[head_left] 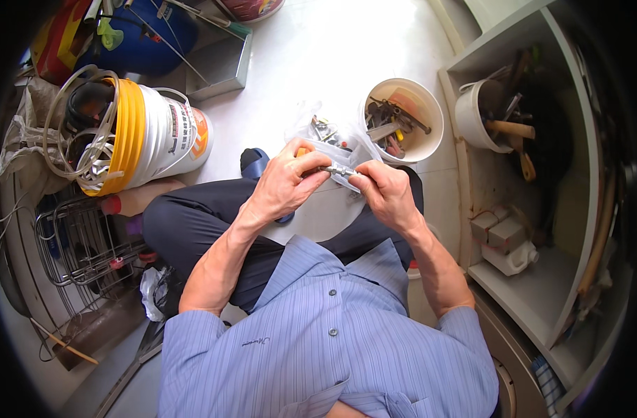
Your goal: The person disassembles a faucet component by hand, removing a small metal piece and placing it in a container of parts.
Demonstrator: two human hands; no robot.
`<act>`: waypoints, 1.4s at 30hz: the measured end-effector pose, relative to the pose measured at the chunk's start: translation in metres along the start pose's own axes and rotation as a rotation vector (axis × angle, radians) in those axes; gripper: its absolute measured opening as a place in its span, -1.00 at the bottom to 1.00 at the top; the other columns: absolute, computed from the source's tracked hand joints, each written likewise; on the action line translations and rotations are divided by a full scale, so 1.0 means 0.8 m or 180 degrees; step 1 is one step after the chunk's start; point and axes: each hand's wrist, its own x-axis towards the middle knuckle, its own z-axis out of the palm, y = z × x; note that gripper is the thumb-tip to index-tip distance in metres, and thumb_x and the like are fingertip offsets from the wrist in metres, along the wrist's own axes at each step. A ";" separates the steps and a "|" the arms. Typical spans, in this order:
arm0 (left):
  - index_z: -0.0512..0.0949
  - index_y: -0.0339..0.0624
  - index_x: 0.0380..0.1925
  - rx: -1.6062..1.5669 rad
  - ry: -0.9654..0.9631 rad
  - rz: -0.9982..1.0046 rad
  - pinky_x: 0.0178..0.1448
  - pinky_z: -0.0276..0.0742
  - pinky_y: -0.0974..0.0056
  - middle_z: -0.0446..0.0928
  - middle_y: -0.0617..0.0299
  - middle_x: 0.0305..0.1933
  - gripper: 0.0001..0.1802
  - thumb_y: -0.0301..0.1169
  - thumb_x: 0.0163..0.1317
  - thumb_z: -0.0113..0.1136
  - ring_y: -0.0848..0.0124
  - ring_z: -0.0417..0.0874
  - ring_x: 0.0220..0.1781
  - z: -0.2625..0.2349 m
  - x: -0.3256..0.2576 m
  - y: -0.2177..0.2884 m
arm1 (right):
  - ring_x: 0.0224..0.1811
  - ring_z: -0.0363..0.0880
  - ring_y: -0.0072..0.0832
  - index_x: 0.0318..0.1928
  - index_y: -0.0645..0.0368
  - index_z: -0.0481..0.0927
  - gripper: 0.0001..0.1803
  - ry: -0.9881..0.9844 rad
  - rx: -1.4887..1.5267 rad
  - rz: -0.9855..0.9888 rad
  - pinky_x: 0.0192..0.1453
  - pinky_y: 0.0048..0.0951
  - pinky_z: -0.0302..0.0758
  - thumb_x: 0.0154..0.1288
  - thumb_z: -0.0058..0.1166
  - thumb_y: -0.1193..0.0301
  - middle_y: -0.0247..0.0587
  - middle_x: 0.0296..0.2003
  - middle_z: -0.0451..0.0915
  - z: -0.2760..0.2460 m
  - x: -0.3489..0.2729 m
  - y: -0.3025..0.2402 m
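Between my two hands, over my lap, is a small silvery metal fitting [340, 170] with ridged, stepped sections. My left hand [287, 177] is closed round its left end, thumb and forefinger pinching it. The fingers of my right hand [386, 195] grip the other end. A bit of something orange-yellow [303, 151] shows by my left knuckles; I cannot make out what it belongs to. Just beyond my hands lies a clear plastic bag [323, 132] with small metal parts in it. The ends of the fitting are hidden by my fingers.
Right of the bag stands a white bucket [430, 129] of hand tools. A shelf unit [513, 296] at the right holds another tool bucket [473, 118]. At the left are a yellow-and-white bucket [154, 129] with hoses and a wire rack [88, 240]. A metal tray [224, 66] lies farther off.
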 end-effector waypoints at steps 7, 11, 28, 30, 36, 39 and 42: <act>0.68 -0.14 -0.15 0.0003 0.0037 0.0080 -0.06 0.59 0.17 0.54 0.06 -0.17 -0.80 -0.38 0.23 0.37 0.15 0.65 -0.18 0.003 0.002 0.002 | -0.49 0.55 -0.18 -0.24 0.28 0.61 -0.84 0.0130 0.0001 0.0059 -0.37 -0.29 0.48 0.31 0.29 0.45 -0.06 -0.48 0.55 -0.002 -0.004 0.001; 0.68 -0.17 -0.13 -0.0407 -0.0511 -0.0264 -0.11 0.56 0.21 0.54 0.08 -0.21 -0.78 -0.36 0.26 0.34 0.24 0.64 -0.23 -0.005 0.007 -0.002 | -0.46 0.55 -0.25 -0.21 0.24 0.59 -0.78 0.0055 -0.0749 -0.1014 -0.37 -0.28 0.49 0.20 0.35 0.47 -0.14 -0.45 0.55 -0.012 -0.007 0.014; 0.67 -0.16 -0.13 0.0448 0.0204 0.0654 -0.12 0.59 0.18 0.52 0.09 -0.15 -0.76 -0.49 0.19 0.41 0.16 0.64 -0.21 0.021 0.001 -0.005 | -0.60 0.53 -0.62 -0.24 0.31 0.61 -0.84 -0.0061 0.2460 0.1929 -0.50 -0.51 0.53 0.44 0.18 0.44 -0.26 -0.57 0.55 0.016 -0.031 0.021; 0.67 -0.15 -0.12 0.0512 0.0198 0.0683 -0.13 0.59 0.18 0.52 0.08 -0.16 -0.76 -0.47 0.19 0.41 0.15 0.64 -0.22 0.024 -0.001 -0.004 | -0.61 0.52 -0.62 -0.24 0.31 0.61 -0.84 -0.0003 0.2398 0.1955 -0.51 -0.51 0.53 0.44 0.18 0.44 -0.25 -0.56 0.55 0.019 -0.035 0.025; 0.67 -0.19 -0.14 -0.0061 -0.0563 -0.0304 -0.21 0.53 0.25 0.55 0.15 -0.27 -0.79 -0.40 0.25 0.37 0.26 0.61 -0.30 0.014 -0.006 0.000 | -0.50 0.59 -0.32 -0.25 0.29 0.60 -0.88 0.0278 0.0258 0.0301 -0.39 -0.37 0.54 0.30 0.28 0.51 -0.12 -0.47 0.59 0.017 -0.044 0.030; 0.66 -0.26 -0.21 -0.1659 -0.1540 -0.1900 -0.43 0.27 0.47 0.56 0.34 -0.48 -0.78 -0.31 0.35 0.27 0.63 0.44 -0.49 0.013 -0.009 -0.016 | -0.38 0.62 -0.20 -0.17 0.25 0.61 -0.73 0.0326 -0.0278 -0.0892 -0.31 -0.26 0.57 0.10 0.35 0.64 -0.11 -0.38 0.62 0.013 -0.048 0.032; 0.66 -0.21 -0.27 -0.2505 -0.1940 -0.2518 -0.53 0.16 0.47 0.55 0.30 -0.49 -0.79 -0.28 0.35 0.29 0.66 0.33 -0.61 0.007 -0.008 -0.023 | -0.37 0.62 -0.17 -0.15 0.26 0.62 -0.73 0.0410 -0.0411 -0.0966 -0.29 -0.28 0.58 0.11 0.36 0.63 -0.09 -0.39 0.62 0.012 -0.055 0.027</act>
